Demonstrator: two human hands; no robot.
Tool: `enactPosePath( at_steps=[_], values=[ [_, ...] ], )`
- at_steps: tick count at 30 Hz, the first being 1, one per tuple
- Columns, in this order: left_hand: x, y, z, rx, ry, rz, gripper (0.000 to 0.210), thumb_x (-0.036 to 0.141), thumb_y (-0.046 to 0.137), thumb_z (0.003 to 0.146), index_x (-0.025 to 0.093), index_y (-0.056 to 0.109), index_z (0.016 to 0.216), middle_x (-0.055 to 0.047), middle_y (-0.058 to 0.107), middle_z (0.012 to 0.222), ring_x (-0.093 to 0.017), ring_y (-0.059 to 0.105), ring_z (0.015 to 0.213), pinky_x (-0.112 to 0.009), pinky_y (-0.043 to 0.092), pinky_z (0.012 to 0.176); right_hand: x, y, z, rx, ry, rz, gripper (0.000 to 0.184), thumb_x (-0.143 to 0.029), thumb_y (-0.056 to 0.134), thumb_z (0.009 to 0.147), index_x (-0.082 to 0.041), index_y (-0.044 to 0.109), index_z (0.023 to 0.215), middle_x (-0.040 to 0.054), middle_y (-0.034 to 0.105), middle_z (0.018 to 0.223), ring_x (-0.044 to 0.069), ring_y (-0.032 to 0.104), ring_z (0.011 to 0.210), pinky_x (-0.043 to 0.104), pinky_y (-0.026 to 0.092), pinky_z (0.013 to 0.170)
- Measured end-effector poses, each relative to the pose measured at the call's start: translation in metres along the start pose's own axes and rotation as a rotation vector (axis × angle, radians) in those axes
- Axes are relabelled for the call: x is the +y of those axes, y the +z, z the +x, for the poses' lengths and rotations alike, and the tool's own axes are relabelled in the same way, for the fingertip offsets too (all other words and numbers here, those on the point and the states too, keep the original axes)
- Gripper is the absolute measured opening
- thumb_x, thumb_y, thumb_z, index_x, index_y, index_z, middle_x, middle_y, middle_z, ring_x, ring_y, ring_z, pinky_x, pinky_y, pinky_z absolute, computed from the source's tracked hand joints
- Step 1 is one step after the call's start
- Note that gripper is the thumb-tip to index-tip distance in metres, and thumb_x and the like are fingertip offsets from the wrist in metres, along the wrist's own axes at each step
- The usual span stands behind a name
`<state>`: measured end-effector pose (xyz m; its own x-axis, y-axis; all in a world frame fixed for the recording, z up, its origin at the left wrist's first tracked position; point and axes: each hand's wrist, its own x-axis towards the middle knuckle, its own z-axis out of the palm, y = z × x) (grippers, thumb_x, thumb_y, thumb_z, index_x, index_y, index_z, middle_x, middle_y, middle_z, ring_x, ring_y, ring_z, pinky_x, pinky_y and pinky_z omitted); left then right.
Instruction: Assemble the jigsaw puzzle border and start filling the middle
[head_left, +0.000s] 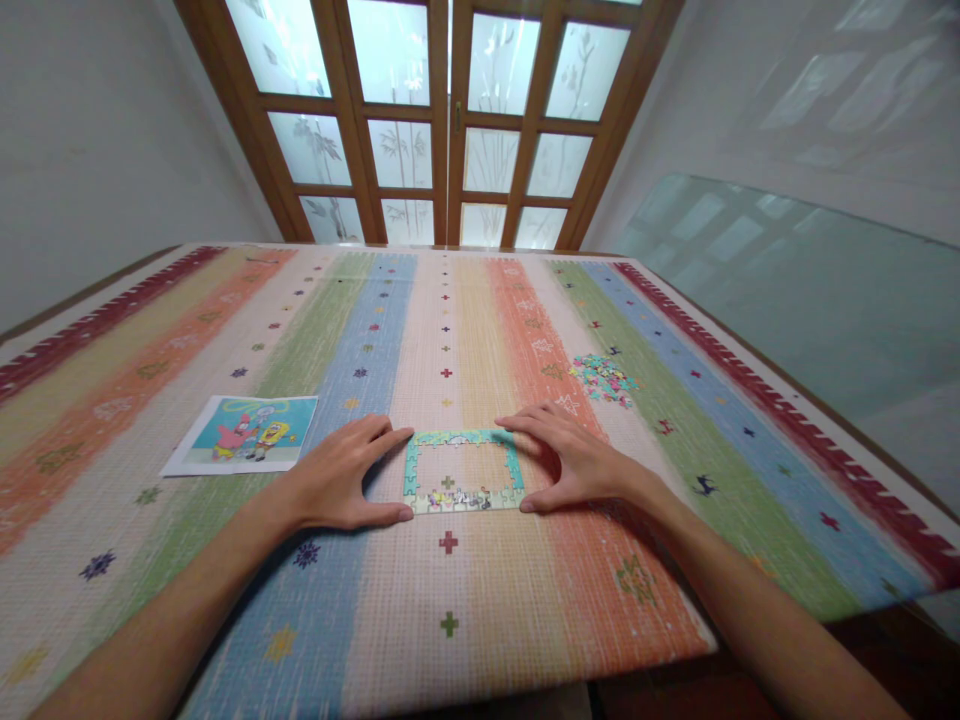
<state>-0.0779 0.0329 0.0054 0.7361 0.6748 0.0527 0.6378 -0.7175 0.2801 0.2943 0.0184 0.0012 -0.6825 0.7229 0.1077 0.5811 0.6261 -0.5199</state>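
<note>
A rectangular jigsaw puzzle border (469, 501) lies flat on the table, its edge pieces joined around a bare middle. Its top and sides are teal, and its lower row is pale green with dark and pink details. At the left side of the border, my left hand (349, 470) rests with thumb and index finger spread, tips at the two left corners. Opposite it, my right hand (574, 455) has its thumb near the lower right corner and its fingers at the upper right one. Both hands are open, with nothing lifted.
A printed picture (251, 434) of a pink starfish and a yellow sponge cartoon character lies to the left. Loose puzzle pieces (602, 379) form a small pile at the right. A striped tablecloth (480, 610) covers the table. Wooden doors (441, 120) with frosted panes stand beyond it.
</note>
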Motion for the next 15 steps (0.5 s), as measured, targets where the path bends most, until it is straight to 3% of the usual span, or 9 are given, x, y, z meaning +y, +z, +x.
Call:
enactPosePath(
  at_steps=[15],
  values=[
    [0.0002,0.0063,0.0014,0.022,0.009,0.004,0.088,0.079,0.064,0.082,0.014,0.054,0.140,-0.016,0.061,0.118,-0.034,0.061,0.106,-0.051,0.053,0.095,-0.0014,0.0003,0.0005,-0.016,-0.016,-0.019,0.095,-0.051,0.089,0.072,-0.025,0.050,0.154,0.0126,0.058,0.144,0.036,0.050,0.131,0.060,0.040,0.115]
  ],
)
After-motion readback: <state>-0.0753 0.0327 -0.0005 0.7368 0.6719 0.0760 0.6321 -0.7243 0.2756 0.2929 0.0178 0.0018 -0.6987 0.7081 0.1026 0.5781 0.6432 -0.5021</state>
